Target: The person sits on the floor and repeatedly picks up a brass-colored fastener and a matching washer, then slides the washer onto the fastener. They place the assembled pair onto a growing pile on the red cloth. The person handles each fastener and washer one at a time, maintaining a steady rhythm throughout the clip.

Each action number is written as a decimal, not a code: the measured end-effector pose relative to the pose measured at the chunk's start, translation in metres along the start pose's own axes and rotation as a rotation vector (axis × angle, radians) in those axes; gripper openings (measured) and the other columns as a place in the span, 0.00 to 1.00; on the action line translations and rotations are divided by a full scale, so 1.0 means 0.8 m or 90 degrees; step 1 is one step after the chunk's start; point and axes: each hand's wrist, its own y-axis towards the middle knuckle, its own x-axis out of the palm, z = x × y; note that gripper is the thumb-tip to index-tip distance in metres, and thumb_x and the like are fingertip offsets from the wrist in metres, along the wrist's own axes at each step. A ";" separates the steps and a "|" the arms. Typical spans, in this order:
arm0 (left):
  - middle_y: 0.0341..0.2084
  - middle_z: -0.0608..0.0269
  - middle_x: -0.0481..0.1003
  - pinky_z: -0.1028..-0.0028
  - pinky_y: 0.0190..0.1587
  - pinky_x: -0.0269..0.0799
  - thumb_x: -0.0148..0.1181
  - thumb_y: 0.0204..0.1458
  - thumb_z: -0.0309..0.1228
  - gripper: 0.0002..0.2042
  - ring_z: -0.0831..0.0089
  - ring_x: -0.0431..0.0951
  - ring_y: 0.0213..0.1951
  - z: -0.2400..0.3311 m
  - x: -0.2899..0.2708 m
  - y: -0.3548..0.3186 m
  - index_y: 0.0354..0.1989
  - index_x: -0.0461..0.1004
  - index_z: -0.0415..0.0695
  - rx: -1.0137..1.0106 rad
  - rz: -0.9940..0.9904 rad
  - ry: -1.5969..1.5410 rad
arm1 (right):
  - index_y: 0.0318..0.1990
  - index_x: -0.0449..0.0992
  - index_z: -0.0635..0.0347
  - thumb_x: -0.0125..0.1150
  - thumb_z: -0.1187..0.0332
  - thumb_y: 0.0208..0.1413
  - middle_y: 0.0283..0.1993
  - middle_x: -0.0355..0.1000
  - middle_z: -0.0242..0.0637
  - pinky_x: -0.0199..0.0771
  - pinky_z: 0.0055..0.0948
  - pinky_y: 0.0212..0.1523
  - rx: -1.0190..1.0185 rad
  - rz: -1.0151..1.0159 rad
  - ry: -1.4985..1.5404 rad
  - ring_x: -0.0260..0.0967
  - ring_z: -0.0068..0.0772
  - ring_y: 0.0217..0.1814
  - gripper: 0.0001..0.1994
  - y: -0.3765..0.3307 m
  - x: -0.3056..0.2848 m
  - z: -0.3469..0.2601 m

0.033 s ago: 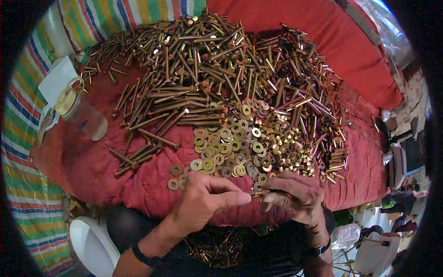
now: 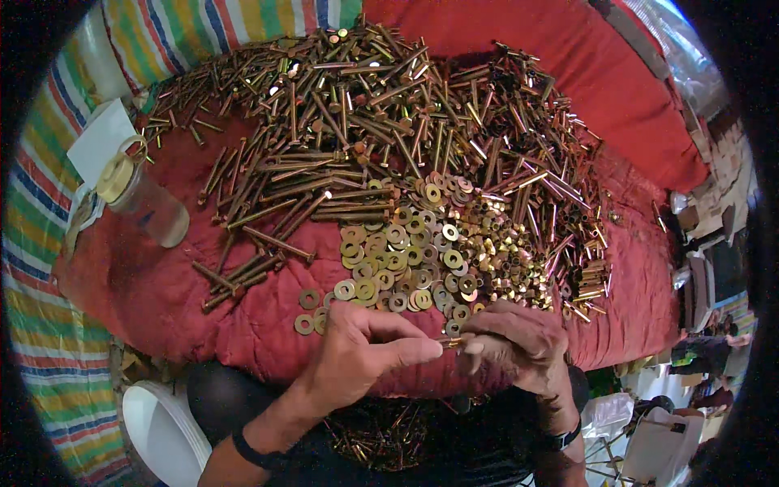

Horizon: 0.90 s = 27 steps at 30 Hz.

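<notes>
Red cloth [image 2: 243, 329] strewn w/ bolts [image 2: 357, 114] & washers [image 2: 396, 260], striped sheet [image 2: 40, 284] at L, metal pc [image 2: 451, 342] pinched btwn L hand [image 2: 349, 353] & R hand [image 2: 523, 345]

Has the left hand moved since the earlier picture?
No, not visibly: the left hand sits in the same place against the washers on the red cloth, with no clear shift either way.

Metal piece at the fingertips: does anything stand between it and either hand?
Nothing visible does. The metal piece sits between the fingertips of the left hand and the right hand; the washers lie on the red cloth farther out, not between them.
</notes>
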 end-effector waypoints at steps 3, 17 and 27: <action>0.22 0.67 0.81 0.80 0.29 0.67 0.73 0.53 0.28 0.07 0.86 0.74 0.25 0.009 0.001 -0.007 0.33 0.86 0.36 0.018 0.008 0.101 | 0.39 0.79 0.67 0.64 0.64 0.65 0.30 0.74 0.35 0.73 0.29 0.27 0.075 -0.037 0.051 0.74 0.26 0.27 0.12 -0.002 0.002 -0.004; 0.27 0.63 0.85 0.78 0.38 0.75 0.73 0.51 0.27 0.06 0.82 0.80 0.31 0.003 -0.004 -0.001 0.33 0.87 0.37 -0.006 0.024 0.011 | 0.40 0.83 0.64 0.78 0.70 0.48 0.36 0.81 0.39 0.76 0.28 0.35 -0.060 0.062 -0.049 0.80 0.33 0.34 0.13 0.007 0.000 -0.002; 0.28 0.60 0.85 0.78 0.38 0.74 0.72 0.51 0.32 0.09 0.79 0.81 0.31 -0.001 0.004 0.001 0.33 0.87 0.37 -0.077 -0.017 -0.032 | 0.32 0.80 0.64 0.57 0.52 0.69 0.24 0.73 0.33 0.69 0.27 0.27 0.153 0.030 0.031 0.70 0.28 0.24 0.22 -0.002 0.004 -0.003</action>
